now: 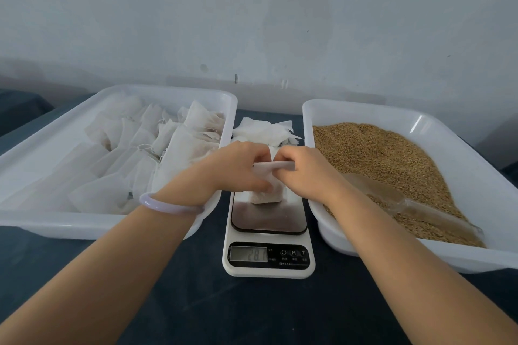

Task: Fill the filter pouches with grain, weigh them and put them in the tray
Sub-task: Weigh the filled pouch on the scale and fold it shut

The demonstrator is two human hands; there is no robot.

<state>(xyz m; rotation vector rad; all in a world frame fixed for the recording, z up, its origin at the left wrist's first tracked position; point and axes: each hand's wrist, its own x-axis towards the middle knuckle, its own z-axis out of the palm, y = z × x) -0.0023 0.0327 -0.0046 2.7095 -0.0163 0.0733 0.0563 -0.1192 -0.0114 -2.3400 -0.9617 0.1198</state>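
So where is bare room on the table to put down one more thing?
Bare table lies in front of the scale and before the left tray. The gap to the right tray is crowded: scale, empty pouches, left hand, right hand.

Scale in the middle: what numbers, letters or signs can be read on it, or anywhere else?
"281", decimal point unclear: scale display.
"M", "T", beside a power sign: scale buttons.
Small print beneath the buttons: too small to read.
No other text shows.
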